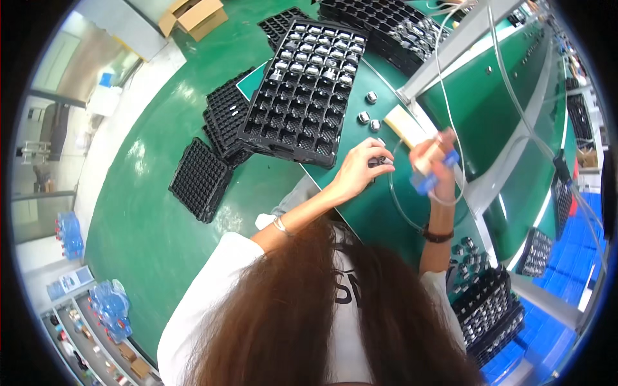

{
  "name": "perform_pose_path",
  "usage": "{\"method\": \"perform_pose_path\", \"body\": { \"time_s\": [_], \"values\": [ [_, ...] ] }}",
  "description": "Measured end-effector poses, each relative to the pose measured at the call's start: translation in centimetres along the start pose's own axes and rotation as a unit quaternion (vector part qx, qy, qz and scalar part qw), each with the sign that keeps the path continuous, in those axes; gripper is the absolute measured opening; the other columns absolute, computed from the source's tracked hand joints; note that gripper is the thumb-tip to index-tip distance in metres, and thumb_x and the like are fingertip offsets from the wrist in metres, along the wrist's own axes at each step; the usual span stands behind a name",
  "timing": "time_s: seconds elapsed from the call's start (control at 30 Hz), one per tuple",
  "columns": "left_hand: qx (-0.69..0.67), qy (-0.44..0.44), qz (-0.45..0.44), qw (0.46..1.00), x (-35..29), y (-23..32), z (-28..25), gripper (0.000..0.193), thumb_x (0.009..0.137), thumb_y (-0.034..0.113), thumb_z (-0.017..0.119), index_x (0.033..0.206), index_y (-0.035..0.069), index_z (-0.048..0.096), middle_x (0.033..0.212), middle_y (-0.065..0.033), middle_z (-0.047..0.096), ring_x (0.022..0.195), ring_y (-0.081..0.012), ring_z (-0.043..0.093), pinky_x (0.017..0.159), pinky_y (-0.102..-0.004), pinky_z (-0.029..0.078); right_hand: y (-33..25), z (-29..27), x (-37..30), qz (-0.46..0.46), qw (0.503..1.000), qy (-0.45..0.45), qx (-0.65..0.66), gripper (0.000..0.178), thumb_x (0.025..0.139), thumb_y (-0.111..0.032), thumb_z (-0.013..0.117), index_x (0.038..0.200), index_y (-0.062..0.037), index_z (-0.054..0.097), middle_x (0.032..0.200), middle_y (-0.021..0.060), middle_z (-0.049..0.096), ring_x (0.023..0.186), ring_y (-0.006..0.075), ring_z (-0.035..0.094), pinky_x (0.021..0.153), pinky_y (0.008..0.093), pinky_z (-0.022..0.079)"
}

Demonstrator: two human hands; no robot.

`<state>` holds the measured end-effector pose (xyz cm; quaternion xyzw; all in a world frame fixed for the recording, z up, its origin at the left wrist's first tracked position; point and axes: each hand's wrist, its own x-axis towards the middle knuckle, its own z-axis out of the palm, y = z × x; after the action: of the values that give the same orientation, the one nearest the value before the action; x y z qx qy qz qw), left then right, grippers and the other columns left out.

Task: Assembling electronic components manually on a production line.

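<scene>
From afar, I see the left hand [358, 172] pinching a small shiny metal part [381, 162] over the green tabletop [376, 222], apparently steadying it, the right hand [439, 161] gripping a blurred blue object [425, 183], the black pocketed tray [286, 150] handily far left.

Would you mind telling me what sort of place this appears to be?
It looks like a factory workshop, perhaps an assembly or packing area: there is a green workbench, a black compartment tray partly filled with small shiny parts, and more black trays stacked nearby.

Shiny part [380, 161] and blurred blue object [425, 184] are handheld.
</scene>
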<state>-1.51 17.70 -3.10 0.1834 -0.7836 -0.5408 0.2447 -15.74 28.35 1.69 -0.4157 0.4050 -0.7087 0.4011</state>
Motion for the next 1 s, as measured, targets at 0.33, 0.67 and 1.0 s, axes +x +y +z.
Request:
{"method": "perform_pose_path", "body": {
  "time_s": [0.33, 0.67, 1.0],
  "values": [
    [0.149, -0.005, 0.068, 0.986, 0.7, -2.9, 0.3, 0.024, 0.077, 0.013, 0.064, 0.098, 0.003, 0.06, 0.094, -0.0091, 0.057, 0.088, -0.0269, 0.053, 0.079, -0.0356, 0.044, -13.2, 11.4, 2.4, -0.285, 0.867, -0.296, 0.281, 0.007, 0.082, -0.017, 0.058, 0.082, -0.0098, 0.058, 0.092, 0.0034, 0.062, 0.08, 0.0161, 0.054, 0.069, 0.0324, 0.036],
    [0.009, 0.036, -0.043, 0.998, 0.0, 0.6, 0.3, 0.044, 0.08, -0.001, 0.053, 0.119, 0.001, 0.033, 0.094, -0.014, 0.047, 0.083, -0.0248, 0.05, 0.074, -0.035, 0.044, -13.3, 12.2, 4.0, -0.292, 0.859, -0.321, 0.271, 0.018, 0.082, 0.001, 0.045, 0.076, -0.0122, 0.055, 0.088, -0.0042, 0.056, 0.07, 0.0082, 0.052, 0.055, 0.0239, 0.029],
    [-0.346, 0.047, -0.037, 0.936, 0.7, 4.9, -2.7, 0.06, 0.076, -0.013, 0.059, 0.122, 0.006, 0.026, 0.118, -0.0158, 0.047, 0.111, -0.0236, 0.05, 0.092, -0.0314, 0.043, -6.4, 4.9, 2.3, -0.29, 0.934, -0.161, 0.135, 0.035, 0.077, -0.036, 0.06, 0.083, -0.0018, 0.055, 0.086, 0.0071, 0.058, 0.069, 0.015, 0.05, 0.058, 0.027, 0.036]
  ]
}}
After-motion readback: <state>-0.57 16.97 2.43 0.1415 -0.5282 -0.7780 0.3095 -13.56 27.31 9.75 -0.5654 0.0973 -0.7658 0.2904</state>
